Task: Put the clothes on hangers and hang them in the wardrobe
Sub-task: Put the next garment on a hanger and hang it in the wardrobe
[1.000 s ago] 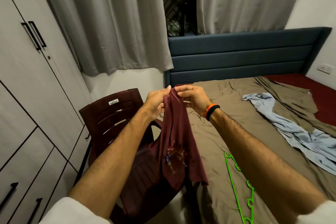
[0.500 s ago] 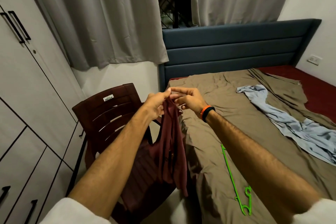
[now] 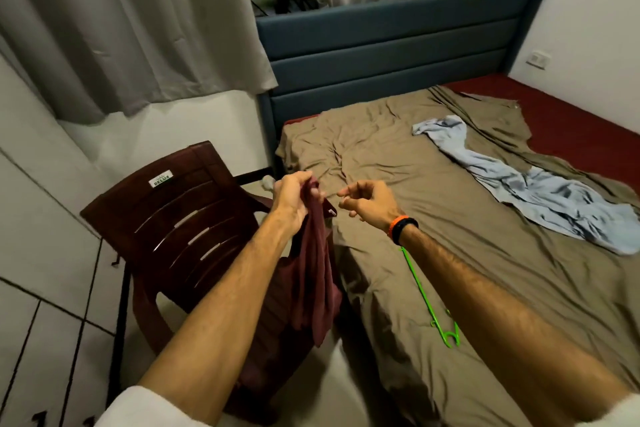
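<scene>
**Right hand lets go of the maroon shirt**

Since half a second ago the right hand [image 3: 367, 199] has come off the cloth and drawn a little to the right; both hands pinched the top edge then, and now only the left one does. The view has also dipped, so the wardrobe doors sit at the far left edge.

Head view: the left hand [image 3: 294, 198] grips the maroon shirt [image 3: 313, 274] by its top edge, fingers curled round a bunched fold. The right hand hovers just beside it, fingers loosely curled and holding nothing. The shirt hangs limp in front of the brown plastic chair [image 3: 180, 229], beside the bed [image 3: 433, 253]. A green hanger [image 3: 429, 302] lies on the brown sheet, partly hidden by the right forearm. A pale blue garment [image 3: 526, 184] sprawls further up the bed, well apart.

The shirt looks light, soft and floppy; it will sag and twist from a single pinch. Likely best taken at the collar or shoulder seams, spread between two hands, so the stiff, thin hanger can slide inside.
</scene>
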